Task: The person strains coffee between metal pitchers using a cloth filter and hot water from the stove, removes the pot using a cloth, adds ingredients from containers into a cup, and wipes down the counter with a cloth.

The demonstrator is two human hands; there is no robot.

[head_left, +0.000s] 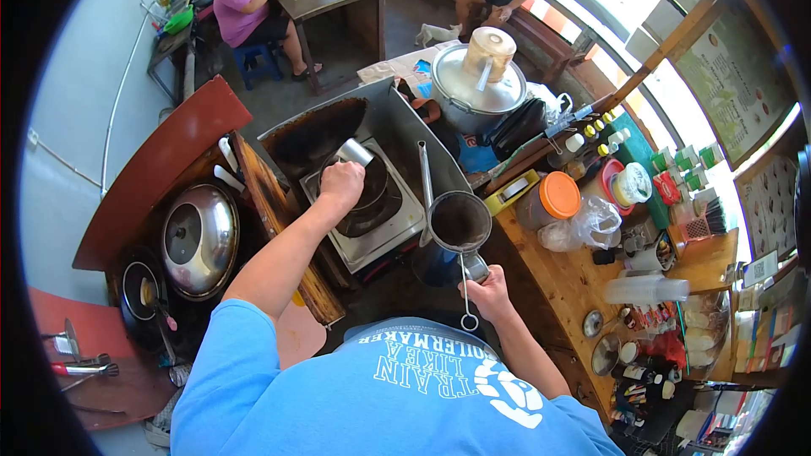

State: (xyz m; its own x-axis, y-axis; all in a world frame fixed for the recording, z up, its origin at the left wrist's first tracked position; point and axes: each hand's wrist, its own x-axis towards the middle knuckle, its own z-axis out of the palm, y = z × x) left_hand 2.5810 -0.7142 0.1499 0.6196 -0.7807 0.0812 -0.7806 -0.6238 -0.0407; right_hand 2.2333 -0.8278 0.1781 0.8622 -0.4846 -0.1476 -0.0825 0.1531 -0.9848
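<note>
My left hand (342, 183) is closed around a metal cup or ladle (355, 152), tilted over a dark pan (372, 186) on the gas stove (393, 228). What the cup holds cannot be seen. My right hand (490, 291) grips the handle of a tall metal pot (459, 221) with a long spout, held upright to the right of the stove. Its inside looks dark. A thin metal rod with a ring end (469, 321) hangs over the pot's near rim, beside my right hand.
A large lidded pot (478, 84) stands beyond the stove. Wooden boards (270, 219) and a lidded wok (200, 241) are at left. Jars, including an orange-lidded one (559, 195), crowd the wooden counter (541, 262) at right. Two people (245, 0) sit farther off.
</note>
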